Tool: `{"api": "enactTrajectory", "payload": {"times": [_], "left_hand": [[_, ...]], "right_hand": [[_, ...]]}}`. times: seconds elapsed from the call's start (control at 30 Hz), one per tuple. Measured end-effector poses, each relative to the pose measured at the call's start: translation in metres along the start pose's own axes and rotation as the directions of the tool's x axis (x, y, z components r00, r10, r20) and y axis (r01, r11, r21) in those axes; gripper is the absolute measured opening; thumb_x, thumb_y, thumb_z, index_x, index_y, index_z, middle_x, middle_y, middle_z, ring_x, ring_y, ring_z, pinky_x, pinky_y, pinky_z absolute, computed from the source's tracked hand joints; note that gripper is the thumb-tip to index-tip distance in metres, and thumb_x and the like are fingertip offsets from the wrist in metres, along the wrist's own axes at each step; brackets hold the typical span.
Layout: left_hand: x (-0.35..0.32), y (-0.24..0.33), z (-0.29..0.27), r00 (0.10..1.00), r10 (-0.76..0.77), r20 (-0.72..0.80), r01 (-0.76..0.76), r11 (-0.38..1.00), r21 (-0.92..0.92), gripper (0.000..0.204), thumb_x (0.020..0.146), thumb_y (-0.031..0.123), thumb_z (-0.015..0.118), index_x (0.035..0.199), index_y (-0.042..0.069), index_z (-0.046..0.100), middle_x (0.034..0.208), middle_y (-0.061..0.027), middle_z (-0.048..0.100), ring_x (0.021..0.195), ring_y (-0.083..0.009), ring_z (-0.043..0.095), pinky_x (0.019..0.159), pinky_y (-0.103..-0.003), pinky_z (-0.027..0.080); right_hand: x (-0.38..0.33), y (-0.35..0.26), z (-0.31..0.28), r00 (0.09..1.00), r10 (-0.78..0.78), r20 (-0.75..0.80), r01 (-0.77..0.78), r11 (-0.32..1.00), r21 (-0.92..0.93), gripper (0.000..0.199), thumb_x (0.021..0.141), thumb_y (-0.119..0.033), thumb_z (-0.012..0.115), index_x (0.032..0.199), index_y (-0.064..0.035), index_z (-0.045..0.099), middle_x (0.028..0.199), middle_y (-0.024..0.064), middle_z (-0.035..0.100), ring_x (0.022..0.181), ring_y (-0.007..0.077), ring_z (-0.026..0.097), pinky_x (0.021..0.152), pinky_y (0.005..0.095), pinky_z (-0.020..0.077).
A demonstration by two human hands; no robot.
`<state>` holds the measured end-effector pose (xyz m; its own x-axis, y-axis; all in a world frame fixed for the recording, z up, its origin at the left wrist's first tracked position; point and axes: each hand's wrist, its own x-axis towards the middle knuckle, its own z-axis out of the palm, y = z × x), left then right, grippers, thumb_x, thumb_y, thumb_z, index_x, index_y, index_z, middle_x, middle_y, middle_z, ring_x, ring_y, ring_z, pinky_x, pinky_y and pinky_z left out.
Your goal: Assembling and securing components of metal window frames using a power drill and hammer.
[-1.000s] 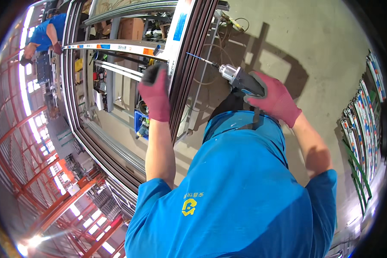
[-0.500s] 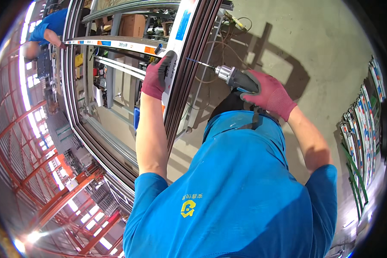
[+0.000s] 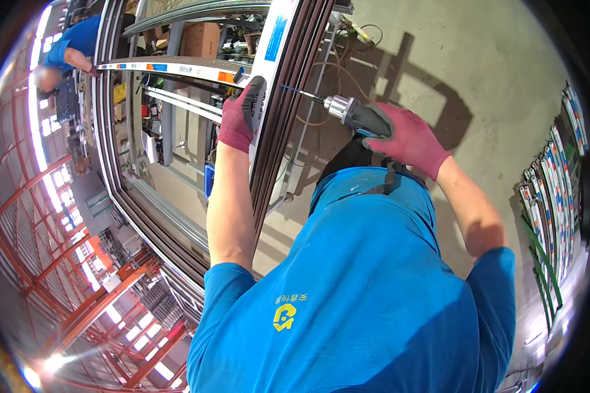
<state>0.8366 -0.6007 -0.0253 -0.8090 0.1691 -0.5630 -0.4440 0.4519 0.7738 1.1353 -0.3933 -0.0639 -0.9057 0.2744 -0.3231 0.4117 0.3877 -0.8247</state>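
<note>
My left hand [image 3: 240, 114], in a maroon glove with dark grip palm, grips the inner edge of a dark brown metal frame [image 3: 276, 134] faced with white protective film. Its thumb lies along the film, close to where a crossbar [image 3: 177, 68] joins the side bar. In my right hand [image 3: 410, 141], gloved alike, is a power drill [image 3: 360, 118], its silver chuck pointing left. A long thin bit [image 3: 299, 92] reaches from the chuck to the frame's outer side. Whether the tip is inside the metal I cannot tell. The glove hides most of the drill's handle.
Across the frame another person in a blue shirt [image 3: 78, 39] has a gloved hand on its far side. Below the frame are a cardboard box [image 3: 200, 39] and metal parts. Cables [image 3: 367, 36] lie on the floor [image 3: 505, 52]. Film-covered bars [image 3: 550, 183] stand at the right.
</note>
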Motion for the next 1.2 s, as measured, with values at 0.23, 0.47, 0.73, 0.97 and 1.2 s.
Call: {"api": "enactTrajectory", "payload": {"times": [0.23, 0.47, 0.73, 0.97, 1.2], "left_hand": [[0.012, -0.012, -0.008, 0.997, 0.035, 0.068, -0.031, 0.997, -0.066, 0.041, 0.082, 0.028, 0.091, 0.11, 0.002, 0.076, 0.088, -0.0042, 0.074, 0.066, -0.0139, 0.067, 0.057, -0.031, 0.053], [0.009, -0.011, -0.01, 0.995, 0.031, 0.097, -0.024, 0.997, -0.077, 0.035, 0.085, 0.028, 0.088, 0.109, 0.005, 0.075, 0.086, -0.0023, 0.073, 0.065, -0.0128, 0.066, 0.057, -0.03, 0.053], [0.007, -0.011, -0.012, 0.989, 0.066, 0.131, -0.06, 0.997, -0.044, 0.036, 0.087, 0.034, 0.087, 0.107, 0.007, 0.075, 0.083, 0.0003, 0.07, 0.063, -0.0107, 0.061, 0.054, -0.029, 0.048], [0.004, -0.009, -0.015, 0.988, 0.036, 0.152, -0.038, 0.999, 0.011, 0.037, 0.087, 0.037, 0.086, 0.107, 0.008, 0.075, 0.083, 0.0008, 0.069, 0.064, -0.01, 0.06, 0.055, -0.027, 0.046], [0.008, -0.013, -0.015, 0.988, 0.051, 0.149, -0.054, 0.998, 0.012, 0.036, 0.088, 0.036, 0.085, 0.107, 0.008, 0.075, 0.084, 0.0005, 0.07, 0.065, -0.0099, 0.061, 0.055, -0.028, 0.047]], "right_hand": [[0.013, -0.01, -0.003, 1.0, 0.001, 0.007, -0.001, 0.998, -0.067, 0.08, 0.079, -0.04, 0.082, 0.147, -0.0073, 0.054, 0.137, 0.0207, 0.064, 0.127, 0.0392, 0.06, 0.11, 0.046, 0.0477], [0.021, 0.005, -0.002, 0.994, -0.103, -0.028, 0.097, 0.981, -0.166, 0.079, 0.083, -0.043, 0.079, 0.149, -0.0076, 0.051, 0.134, 0.0216, 0.066, 0.122, 0.0401, 0.063, 0.105, 0.0472, 0.0508], [0.021, 0.005, 0.002, 0.995, -0.101, -0.016, 0.098, 0.987, -0.126, 0.08, 0.083, -0.042, 0.079, 0.148, -0.0068, 0.051, 0.133, 0.022, 0.066, 0.122, 0.0402, 0.063, 0.106, 0.047, 0.0503], [0.023, -0.004, 0.004, 0.999, -0.049, -0.008, 0.047, 0.987, -0.157, 0.08, 0.082, -0.038, 0.079, 0.151, -0.0099, 0.05, 0.14, 0.0217, 0.062, 0.127, 0.0404, 0.06, 0.109, 0.0464, 0.0484], [0.034, -0.016, 0.007, 0.998, -0.063, 0.003, 0.062, 0.975, -0.215, 0.076, 0.084, -0.037, 0.078, 0.15, -0.0094, 0.051, 0.138, 0.0218, 0.062, 0.122, 0.0404, 0.063, 0.105, 0.0464, 0.0508]]}}
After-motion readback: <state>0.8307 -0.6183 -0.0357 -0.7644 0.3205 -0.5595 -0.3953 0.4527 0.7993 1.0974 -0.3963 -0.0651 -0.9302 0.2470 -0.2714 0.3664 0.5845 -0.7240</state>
